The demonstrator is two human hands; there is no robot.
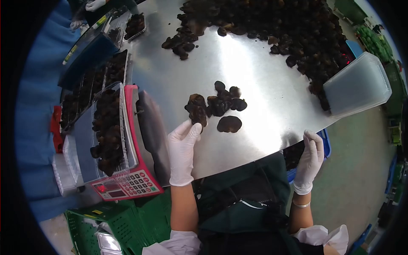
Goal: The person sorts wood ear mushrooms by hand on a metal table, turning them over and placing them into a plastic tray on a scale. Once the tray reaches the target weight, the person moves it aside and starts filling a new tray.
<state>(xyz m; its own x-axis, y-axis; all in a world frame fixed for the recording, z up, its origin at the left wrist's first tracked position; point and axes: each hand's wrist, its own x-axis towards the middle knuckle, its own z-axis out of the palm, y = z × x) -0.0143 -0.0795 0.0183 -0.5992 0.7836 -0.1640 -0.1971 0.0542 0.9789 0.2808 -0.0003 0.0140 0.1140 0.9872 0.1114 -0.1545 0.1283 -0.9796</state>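
My left hand (182, 148), in a white glove, pinches a brown-black wood ear mushroom (196, 111) between thumb and fingers, just above the metal table. Right of it lies a small cluster of wood ears (221, 104), with a single flat round piece (229, 124) nearer to me. My right hand (311, 156), also gloved, is over the table's front right edge beside a blue crate (326, 144) with dark pieces in it. Its fingers are bent in together, and I see nothing in them. A clear tray of wood ears (108, 127) rests on the red scale (138, 170) at left.
A large heap of wood ears (272, 17) covers the table's far side. A translucent plastic tub (357, 87) lies tipped at the right edge. Filled trays (91, 85) stand beyond the scale. A green crate (114, 225) is below left. Another person's gloved hand (94, 5) shows at top left.
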